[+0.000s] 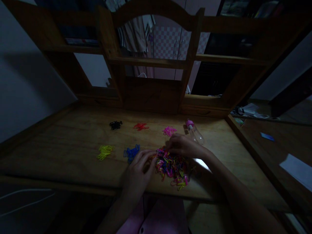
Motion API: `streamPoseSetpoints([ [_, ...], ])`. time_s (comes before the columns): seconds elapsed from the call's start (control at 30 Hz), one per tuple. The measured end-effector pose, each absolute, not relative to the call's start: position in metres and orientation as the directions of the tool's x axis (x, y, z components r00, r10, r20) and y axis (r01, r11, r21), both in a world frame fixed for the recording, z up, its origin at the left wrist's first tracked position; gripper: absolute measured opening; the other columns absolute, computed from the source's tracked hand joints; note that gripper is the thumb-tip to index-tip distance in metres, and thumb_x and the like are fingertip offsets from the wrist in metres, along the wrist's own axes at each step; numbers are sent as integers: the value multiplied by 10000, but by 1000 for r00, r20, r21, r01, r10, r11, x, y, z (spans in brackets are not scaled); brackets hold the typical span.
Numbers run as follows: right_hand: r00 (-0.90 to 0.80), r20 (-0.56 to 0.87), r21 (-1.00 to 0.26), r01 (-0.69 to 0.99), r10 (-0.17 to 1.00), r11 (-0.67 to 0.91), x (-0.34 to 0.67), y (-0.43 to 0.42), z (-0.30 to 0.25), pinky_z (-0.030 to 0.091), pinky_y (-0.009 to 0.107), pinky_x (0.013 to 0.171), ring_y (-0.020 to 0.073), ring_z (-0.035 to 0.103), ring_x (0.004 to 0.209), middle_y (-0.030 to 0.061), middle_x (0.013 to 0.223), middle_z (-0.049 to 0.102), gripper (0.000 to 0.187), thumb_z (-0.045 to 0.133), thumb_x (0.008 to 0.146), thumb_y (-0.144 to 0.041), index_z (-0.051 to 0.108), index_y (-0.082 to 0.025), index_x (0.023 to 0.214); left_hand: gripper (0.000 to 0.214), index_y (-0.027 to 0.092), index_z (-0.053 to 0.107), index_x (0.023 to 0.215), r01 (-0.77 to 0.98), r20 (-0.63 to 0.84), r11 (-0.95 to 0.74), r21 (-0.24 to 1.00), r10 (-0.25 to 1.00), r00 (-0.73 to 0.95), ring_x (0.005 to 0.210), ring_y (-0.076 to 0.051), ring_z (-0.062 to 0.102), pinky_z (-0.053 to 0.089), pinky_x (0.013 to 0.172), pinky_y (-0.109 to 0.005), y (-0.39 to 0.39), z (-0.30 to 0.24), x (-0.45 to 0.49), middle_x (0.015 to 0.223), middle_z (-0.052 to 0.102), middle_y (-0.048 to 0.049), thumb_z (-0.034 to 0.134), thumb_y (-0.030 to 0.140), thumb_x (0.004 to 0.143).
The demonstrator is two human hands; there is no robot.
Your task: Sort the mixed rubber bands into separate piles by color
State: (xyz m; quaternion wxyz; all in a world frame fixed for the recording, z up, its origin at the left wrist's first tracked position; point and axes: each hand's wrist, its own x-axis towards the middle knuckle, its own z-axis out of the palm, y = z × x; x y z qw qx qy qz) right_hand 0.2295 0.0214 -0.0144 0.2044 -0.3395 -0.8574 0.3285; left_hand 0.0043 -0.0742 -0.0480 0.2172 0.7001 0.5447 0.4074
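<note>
A mixed heap of small coloured bands (173,167) lies near the front edge of a wooden desk (73,139). My left hand (136,174) rests at the heap's left side, fingers curled onto it. My right hand (181,145) sits at the heap's far edge with fingertips pinched together; what they hold is too small to see. Sorted little piles lie beyond: yellow (104,151), blue (131,152), black (115,124), red (140,126) and pink (169,131).
A clear small bottle with a pink cap (194,131) lies just right of the pink pile. A wooden hutch with shelves (151,61) rises at the desk's back. Papers (296,169) lie on a surface to the right. The room is dim.
</note>
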Motion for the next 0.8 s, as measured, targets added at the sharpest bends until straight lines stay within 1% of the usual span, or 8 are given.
streamPoseSetpoints([
  [0.13,-696,142,-719,417,704,557,230,22,-11,451,313,805,182,600,883,52,930,683,53,678,843,-223,720,-209,872,228,254,626,1126,615,291,-299,729,950,117,1112,-189,585,460,992,-356,-62,-43,6,1164,629,-38,490,234,944],
  [0.23,-673,139,-738,419,726,529,231,21,-5,440,293,740,171,589,808,45,876,685,77,666,850,-241,720,-197,885,263,230,608,1170,633,270,-319,705,947,177,1119,-189,581,451,997,-361,-47,-40,9,1184,634,-46,460,206,954],
  [0.3,-654,132,-751,425,745,505,231,20,-2,424,279,687,159,573,749,36,849,686,85,656,854,-249,721,-199,878,257,220,621,1150,635,267,-360,684,933,242,1084,-190,595,463,971,-355,-37,-40,12,1150,653,-46,470,182,945],
  [0.4,-640,129,-755,431,757,493,232,20,-3,409,267,656,147,557,712,24,833,689,81,655,852,-257,718,-206,859,239,218,650,1085,643,268,-404,651,915,303,1011,-196,618,485,919,-350,-30,-41,15,1065,672,-42,510,136,909],
  [0.57,-640,120,-749,444,759,492,233,21,-3,392,257,621,136,542,676,20,782,678,91,663,847,-273,714,-198,833,226,207,656,1044,668,280,-416,616,909,308,980,-204,612,489,885,-350,-28,-42,17,1029,660,-49,529,107,887],
  [0.7,-630,106,-747,460,770,479,233,21,-2,394,251,608,130,539,666,22,762,665,114,665,849,-290,704,-183,837,178,208,656,1019,686,275,-405,605,914,297,974,-211,615,488,871,-347,-26,-42,16,1021,665,-46,568,140,879],
  [0.8,-629,104,-737,471,770,484,234,23,-3,417,253,628,134,562,693,35,790,673,130,660,856,-293,685,-167,830,151,217,657,1003,679,264,-389,623,921,286,940,-205,628,495,844,-331,-26,-39,14,996,670,-38,586,173,877],
])
